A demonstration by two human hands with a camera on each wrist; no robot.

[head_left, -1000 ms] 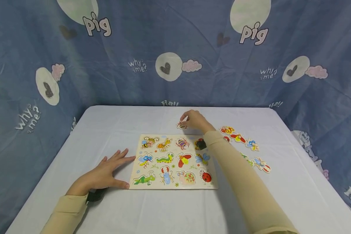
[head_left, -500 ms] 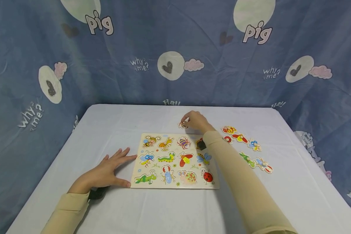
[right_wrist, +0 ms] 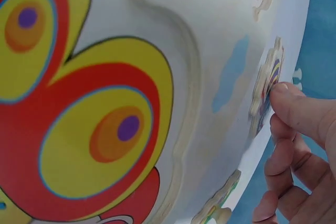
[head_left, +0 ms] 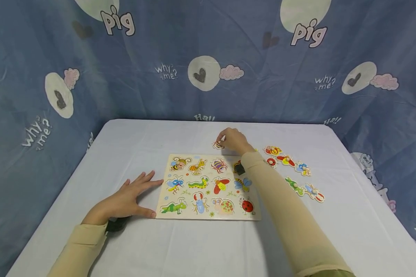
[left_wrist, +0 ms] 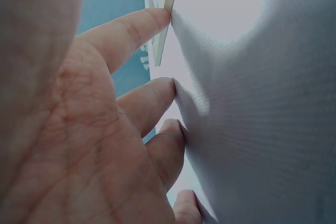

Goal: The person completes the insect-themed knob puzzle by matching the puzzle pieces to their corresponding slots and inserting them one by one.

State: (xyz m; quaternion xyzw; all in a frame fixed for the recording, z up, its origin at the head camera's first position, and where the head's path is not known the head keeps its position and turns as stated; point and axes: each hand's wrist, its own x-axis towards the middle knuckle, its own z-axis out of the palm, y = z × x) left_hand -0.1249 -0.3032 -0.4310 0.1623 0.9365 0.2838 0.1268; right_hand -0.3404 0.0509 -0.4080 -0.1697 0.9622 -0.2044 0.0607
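At the far side of the puzzle board (head_left: 208, 219), my right hand (head_left: 234, 139) pinches a small striped bug puzzle piece (head_left: 217, 145) between thumb and fingers. The right wrist view shows this piece (right_wrist: 266, 87) tilted, its purple and yellow stripes partly covered by the thumb. Pictures of insects in several rows cover the pale board; my right forearm hides part of its right side. My left hand (head_left: 126, 198) lies spread at the board's left edge, thumb at the near corner and index fingertip right at the side. Its other fingertips rest on the white cloth in the left wrist view.
Several loose insect pieces lie right of the board, among them a red-winged bug (head_left: 286, 161), a blue one (head_left: 302, 168), a green one (head_left: 294, 186) and a blue beetle (head_left: 314, 193). A white cloth covers the table (head_left: 201, 250). A blue printed curtain (head_left: 142, 100) hangs behind.
The head view has shifted slightly. My right hand still pinches the bug piece in nearly the same place, its stripes now less visible. My left hand stays at the board's edge.
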